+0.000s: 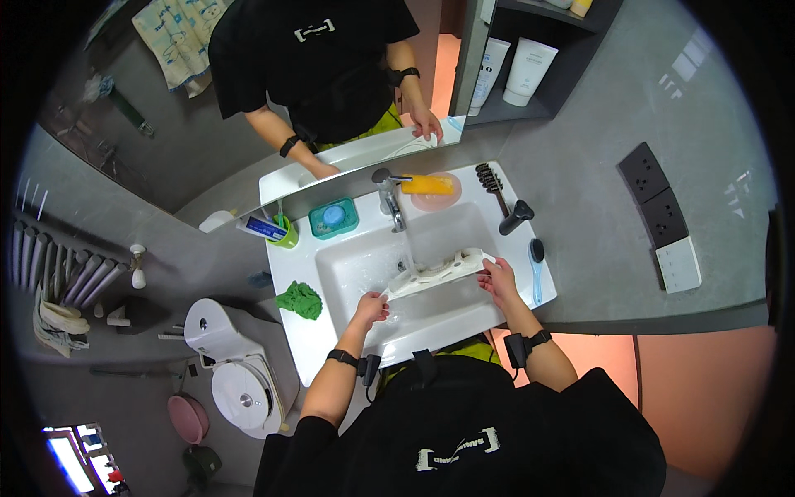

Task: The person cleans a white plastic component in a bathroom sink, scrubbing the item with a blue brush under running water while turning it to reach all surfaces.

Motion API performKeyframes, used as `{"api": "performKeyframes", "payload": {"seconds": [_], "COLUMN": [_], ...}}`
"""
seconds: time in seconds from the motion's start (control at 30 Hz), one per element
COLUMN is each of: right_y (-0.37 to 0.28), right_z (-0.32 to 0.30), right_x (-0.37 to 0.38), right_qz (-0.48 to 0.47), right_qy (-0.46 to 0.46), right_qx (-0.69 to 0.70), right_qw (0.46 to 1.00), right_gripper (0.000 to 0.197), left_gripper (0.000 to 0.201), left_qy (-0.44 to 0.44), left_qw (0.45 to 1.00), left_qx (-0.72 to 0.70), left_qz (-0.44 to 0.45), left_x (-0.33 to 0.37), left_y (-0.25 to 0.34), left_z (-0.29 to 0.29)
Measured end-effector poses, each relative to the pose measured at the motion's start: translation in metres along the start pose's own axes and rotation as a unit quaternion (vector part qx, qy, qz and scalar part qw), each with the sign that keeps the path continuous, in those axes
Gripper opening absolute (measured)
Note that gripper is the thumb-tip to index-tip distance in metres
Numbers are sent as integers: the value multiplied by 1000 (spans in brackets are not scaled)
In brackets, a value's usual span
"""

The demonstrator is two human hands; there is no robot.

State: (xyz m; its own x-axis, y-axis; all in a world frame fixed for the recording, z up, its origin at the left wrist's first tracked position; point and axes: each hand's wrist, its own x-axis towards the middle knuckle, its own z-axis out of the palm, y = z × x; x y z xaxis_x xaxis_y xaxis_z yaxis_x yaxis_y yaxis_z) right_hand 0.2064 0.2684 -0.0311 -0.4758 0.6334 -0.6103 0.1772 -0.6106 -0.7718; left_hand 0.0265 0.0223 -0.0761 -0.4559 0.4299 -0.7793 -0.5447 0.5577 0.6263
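I hold a white slipper (435, 272) over the white sink basin (352, 257), under a thin stream of water from the chrome tap (389, 199). My left hand (371, 308) grips its lower left end, and my right hand (498, 277) holds its right end. The slipper lies sideways, sole edge toward me, with holes along its side.
On the sink rim: a green cloth (300, 300), a green cup with toothpaste (277, 230), a teal soap box (334, 217), a yellow brush on a pink dish (431, 187), a black hairbrush (490, 180), a blue brush (537, 265). A toilet (236, 373) stands at left. Wall sockets (658, 207) at right.
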Motion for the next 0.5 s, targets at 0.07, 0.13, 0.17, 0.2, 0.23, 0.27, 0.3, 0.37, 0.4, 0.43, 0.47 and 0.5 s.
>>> {"api": "performKeyframes", "payload": {"seconds": [0.07, 0.13, 0.17, 0.2, 0.23, 0.27, 0.3, 0.37, 0.4, 0.43, 0.47, 0.5], "right_y": [-8, -12, -14, -16, -17, -17, -18, -18, -16, -14, -10, -7], "right_z": [3, 5, 5, 6, 6, 5, 5, 2, 0, -1, -1, -1], "right_x": [-8, -14, -16, -19, -20, -20, -19, -16, -13, -9, -6, -2], "right_qz": [-24, -55, -66, -77, -90, -94, -99, -107, -109, -110, -110, -109], "right_qy": [21, 19, 21, 22, 17, 17, 16, 15, 13, 9, 8, 5], "right_qx": [-7, -31, -39, -47, -52, -54, -56, -56, -56, -54, -65, -70], "right_qw": [999, 998, 997, 996, 994, 994, 993, 993, 992, 992, 992, 991], "right_gripper": [33, 33, 33, 33, 33, 33, 33, 33, 33, 32, 31, 31], "left_gripper": [27, 28, 28, 28, 31, 33, 36, 39, 39, 40, 41, 42], "left_qy": [-25, -30, -30, -29, -36, -40, -44, -40, -34, -27, -14, -6], "left_qw": [1000, 999, 999, 999, 999, 999, 998, 998, 998, 998, 999, 999], "left_qx": [2, -8, -14, -21, -25, -30, -35, -47, -52, -56, -36, -27], "left_qz": [-10, -11, -10, -8, -15, -16, -16, -21, -23, -24, -25, -26], "left_x": [13, 22, 26, 29, 31, 34, 37, 40, 41, 42, 46, 46], "left_y": [-2, -4, -5, -5, -4, -5, -6, -3, -3, -3, -5, -5], "left_z": [8, 16, 20, 25, 29, 31, 33, 40, 41, 41, 39, 36]}}
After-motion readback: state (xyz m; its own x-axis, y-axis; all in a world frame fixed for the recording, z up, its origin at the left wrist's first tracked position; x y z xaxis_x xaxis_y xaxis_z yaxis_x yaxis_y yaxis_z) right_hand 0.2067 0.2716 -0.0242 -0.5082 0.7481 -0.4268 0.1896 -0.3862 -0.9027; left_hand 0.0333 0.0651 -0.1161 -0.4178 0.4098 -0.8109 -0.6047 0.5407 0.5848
